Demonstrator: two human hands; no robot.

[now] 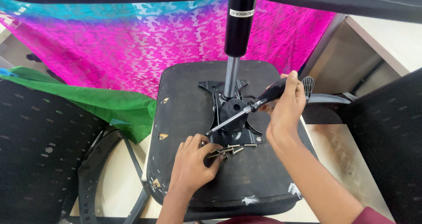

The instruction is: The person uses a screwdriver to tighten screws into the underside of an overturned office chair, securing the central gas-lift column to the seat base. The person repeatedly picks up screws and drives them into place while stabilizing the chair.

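Right hand (288,103) gripping the black handle of a screwdriver (246,112), wrist bent, shaft slanting down toward seven o'clock, tip resting at the metal plate (220,105) bolted to the upturned chair seat (189,100). Left hand (191,164) lying palm-down on the seat at six o'clock of the plate, fingers curling narrowly around loose screws (231,150), pinching some of them. Rising from the plate at twelve o'clock, a black cylinder (239,26) bearing a small white rectangular label near its top. Hanging behind, pink cloth (132,43); green cloth (110,103) at nine o'clock.
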